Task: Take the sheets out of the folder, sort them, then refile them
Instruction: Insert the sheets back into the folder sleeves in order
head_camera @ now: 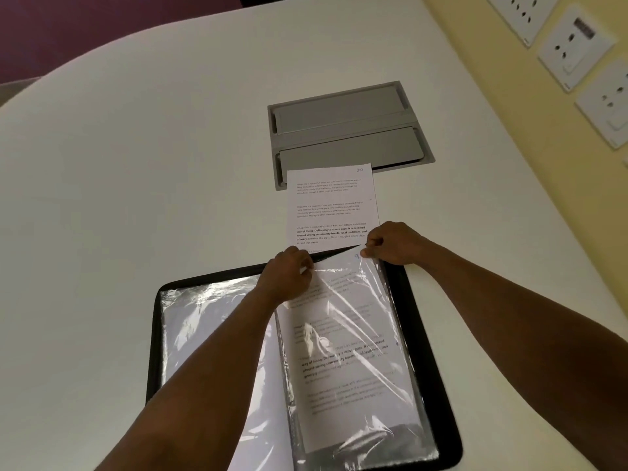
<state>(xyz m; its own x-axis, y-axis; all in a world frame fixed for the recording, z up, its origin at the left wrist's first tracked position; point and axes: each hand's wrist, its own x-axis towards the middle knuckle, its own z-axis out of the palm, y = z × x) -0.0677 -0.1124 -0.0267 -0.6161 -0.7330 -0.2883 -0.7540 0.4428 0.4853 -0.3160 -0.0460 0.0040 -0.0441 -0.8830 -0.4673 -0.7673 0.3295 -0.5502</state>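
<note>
A black folder [424, 334] lies open on the white table, with clear plastic sleeves on both halves. The right sleeve [367, 341] holds a printed sheet [343, 362] marked 9 near its top corner. My left hand [289, 273] pinches the sleeve's top edge at the left. My right hand [390, 244] pinches the top edge at the right, near that corner. Just beyond the folder, a loose printed sheet [331, 205] marked 10 lies flat on the table. The left sleeve [204, 334] shows white paper under my left forearm.
A grey metal cable hatch [343, 124] is set flush in the table [136, 164] behind the loose sheet, which overlaps its near edge. White wall sockets [574, 49] line the yellow wall at the right. The table's curved edge runs along the upper left.
</note>
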